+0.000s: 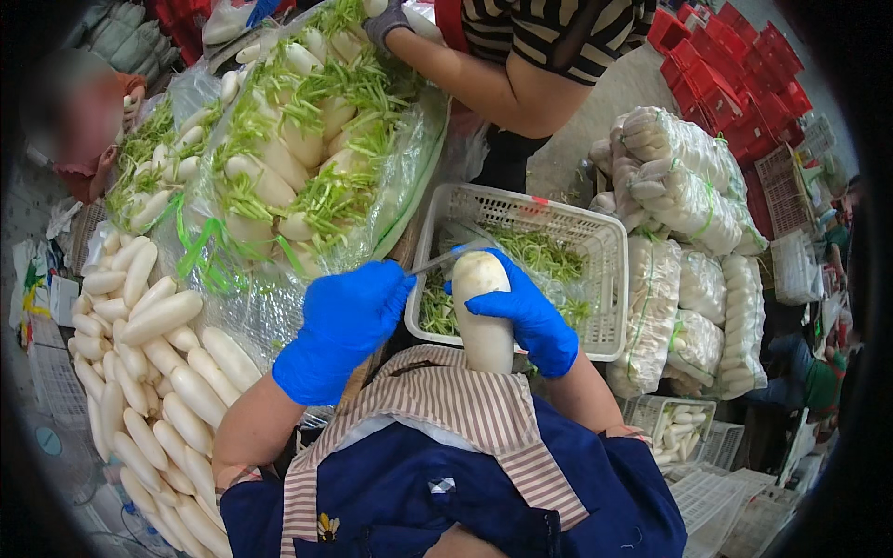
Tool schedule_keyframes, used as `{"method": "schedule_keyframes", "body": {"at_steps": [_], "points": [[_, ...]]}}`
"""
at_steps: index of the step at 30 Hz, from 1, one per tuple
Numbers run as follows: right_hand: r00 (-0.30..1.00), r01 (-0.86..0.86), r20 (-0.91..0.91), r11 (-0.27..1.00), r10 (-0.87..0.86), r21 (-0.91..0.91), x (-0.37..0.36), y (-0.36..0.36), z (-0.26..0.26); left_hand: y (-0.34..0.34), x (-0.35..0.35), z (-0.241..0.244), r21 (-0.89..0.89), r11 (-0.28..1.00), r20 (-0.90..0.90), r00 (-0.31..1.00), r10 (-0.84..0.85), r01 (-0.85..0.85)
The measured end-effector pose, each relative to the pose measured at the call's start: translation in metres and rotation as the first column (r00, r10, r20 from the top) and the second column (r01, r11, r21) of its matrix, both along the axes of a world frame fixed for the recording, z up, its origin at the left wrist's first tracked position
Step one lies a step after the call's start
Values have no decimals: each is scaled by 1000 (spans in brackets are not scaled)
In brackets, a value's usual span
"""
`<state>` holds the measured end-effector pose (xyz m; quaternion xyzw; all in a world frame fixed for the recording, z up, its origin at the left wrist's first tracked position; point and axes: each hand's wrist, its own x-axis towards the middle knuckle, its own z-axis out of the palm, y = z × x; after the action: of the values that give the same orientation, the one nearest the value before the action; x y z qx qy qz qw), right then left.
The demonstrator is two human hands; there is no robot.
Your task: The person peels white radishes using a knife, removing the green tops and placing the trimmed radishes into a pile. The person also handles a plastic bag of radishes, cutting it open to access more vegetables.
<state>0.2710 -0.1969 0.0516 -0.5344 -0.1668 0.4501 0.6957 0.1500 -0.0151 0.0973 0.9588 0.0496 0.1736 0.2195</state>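
My left hand, in a blue glove, is closed around a knife whose thin blade points right toward the top of a radish. The handle is hidden in the fist. My right hand, also gloved in blue, grips that large white daikon radish, held upright against my striped apron. The radish's top end shows a pale, leafless face. Beneath both hands stands a white plastic crate with cut green radish stems inside.
Leafy daikons fill a plastic-lined heap ahead. Trimmed daikons are piled at left. Bagged radishes stack at right, before red crates. A co-worker's gloved hand is at the heap's far side; another person is at far left.
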Motion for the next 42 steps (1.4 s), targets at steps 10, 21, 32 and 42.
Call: {"method": "schedule_keyframes", "body": {"at_steps": [10, 21, 32, 42], "points": [[1000, 14, 14, 1000, -14, -20, 0, 0, -2, -7, -1, -10, 107, 993, -70, 997, -34, 42], [999, 38, 10, 999, -38, -30, -2, -1, 2, -18, -3, -9, 177, 982, -87, 995, -53, 68], [999, -21, -31, 998, 23, 67, 1, -2, -5, -17, -2, -16, 80, 989, -26, 992, -121, 123], [983, -112, -135, 988, 126, 111, 2, -2, -5, -2, 2, -28, -25, 999, 82, 996, -44, 46]]}}
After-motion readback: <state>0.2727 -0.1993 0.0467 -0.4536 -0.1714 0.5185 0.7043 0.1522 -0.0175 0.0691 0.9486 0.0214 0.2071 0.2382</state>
